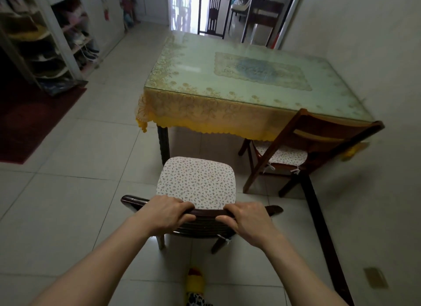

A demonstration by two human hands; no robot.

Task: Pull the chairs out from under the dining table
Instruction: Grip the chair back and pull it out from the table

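From the head camera, both bare hands rest on the curved top rail of the near chair (198,184). The left hand (167,214) wraps over the rail left of centre, fingers (182,205) curled over the front edge and thumb beneath; the right hand (247,221) does the same right of centre. Each grip is closed firmly around the dark wooden rail. This chair stands on the tiled floor (75,191), fully clear of the worktop (227,77), its floral seat cushion entirely exposed and its front edge near the worktop's dark corner leg (163,143).

The second chair (303,146) sits to the right, tucked partly under the worktop's edge beside the wall, its backrest tilted in view and its matching cushion half hidden beneath the yellow tablecloth (205,114). The cloth hangs over the near side, under a glass sheet.

A yellow slipper (194,283) shows below the near chair. A shoe rack (52,45) stands at far left beside a red mat (29,123).
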